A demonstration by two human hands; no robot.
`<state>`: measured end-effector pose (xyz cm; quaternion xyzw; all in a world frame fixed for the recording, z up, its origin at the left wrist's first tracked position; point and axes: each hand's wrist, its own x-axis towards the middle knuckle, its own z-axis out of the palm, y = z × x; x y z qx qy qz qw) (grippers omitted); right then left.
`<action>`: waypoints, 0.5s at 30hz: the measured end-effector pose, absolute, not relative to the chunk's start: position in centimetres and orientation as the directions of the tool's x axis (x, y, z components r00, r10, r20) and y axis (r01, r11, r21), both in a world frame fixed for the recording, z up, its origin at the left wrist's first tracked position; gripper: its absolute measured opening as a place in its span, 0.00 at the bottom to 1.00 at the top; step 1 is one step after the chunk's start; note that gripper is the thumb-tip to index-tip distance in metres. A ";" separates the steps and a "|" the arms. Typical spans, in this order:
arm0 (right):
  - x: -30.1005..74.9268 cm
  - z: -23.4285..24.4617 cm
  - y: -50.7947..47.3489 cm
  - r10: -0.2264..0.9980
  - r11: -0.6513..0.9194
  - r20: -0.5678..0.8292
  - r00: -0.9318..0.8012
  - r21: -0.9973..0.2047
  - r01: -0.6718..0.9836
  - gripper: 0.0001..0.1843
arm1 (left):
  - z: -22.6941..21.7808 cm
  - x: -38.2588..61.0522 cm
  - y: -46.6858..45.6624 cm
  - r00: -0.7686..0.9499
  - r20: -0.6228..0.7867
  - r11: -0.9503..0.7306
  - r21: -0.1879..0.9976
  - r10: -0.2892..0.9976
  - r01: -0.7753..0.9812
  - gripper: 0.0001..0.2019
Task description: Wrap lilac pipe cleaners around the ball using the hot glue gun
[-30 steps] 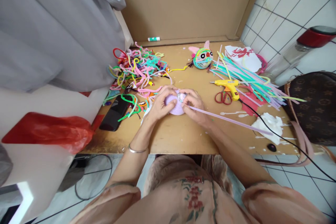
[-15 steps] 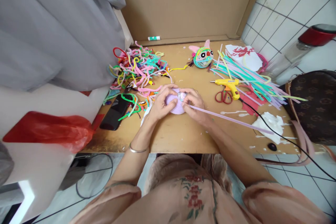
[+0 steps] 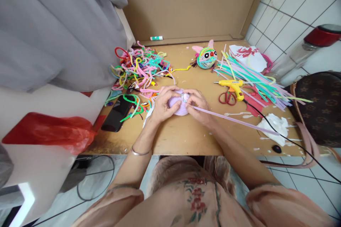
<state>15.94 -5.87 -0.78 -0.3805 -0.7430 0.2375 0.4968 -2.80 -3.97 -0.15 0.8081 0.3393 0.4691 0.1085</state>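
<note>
Between my hands, near the table's front, is a round ball wrapped in lilac pipe cleaner (image 3: pixel 181 110), with a small clear patch left uncovered near its top. My left hand (image 3: pixel 165 103) curls round its left side, thumb resting on the coils. On the other side my right hand (image 3: pixel 197 105) pinches a long lilac pipe cleaner (image 3: pixel 229 118) against the ball. That strand's free end stretches right across the table to a crumpled white tissue (image 3: pixel 273 127).
A heap of colourful pipe cleaners (image 3: pixel 144 65) and a black phone (image 3: pixel 117 113) lie left. To the right are a yellow glue gun (image 3: pixel 233 86), red-handled scissors (image 3: pixel 227 98) and straight pipe cleaners (image 3: pixel 255 78). A decorated ball with ears (image 3: pixel 205 56) stands behind.
Almost nothing differs. Both hands stay on the lilac ball, with only a tiny shift of my right fingers and the whole view.
</note>
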 end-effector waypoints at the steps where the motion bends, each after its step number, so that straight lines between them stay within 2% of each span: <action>1: 15.9 -0.8 -5.9 0.801 0.598 0.561 -0.211 -0.730 0.330 0.08 | -0.1 -2.8 -4.0 0.330 0.682 -0.744 0.495 0.653 0.449 0.13; 12: 16.0 -0.7 -6.0 0.815 0.578 0.543 -0.202 -0.747 0.328 0.08 | 0.1 -2.5 -3.9 0.338 0.733 -0.795 0.454 0.590 0.402 0.09; 15: 16.1 -0.7 -6.0 0.820 0.572 0.533 -0.208 -0.749 0.334 0.08 | 0.3 -2.5 -4.1 0.335 0.706 -0.770 0.480 0.624 0.420 0.12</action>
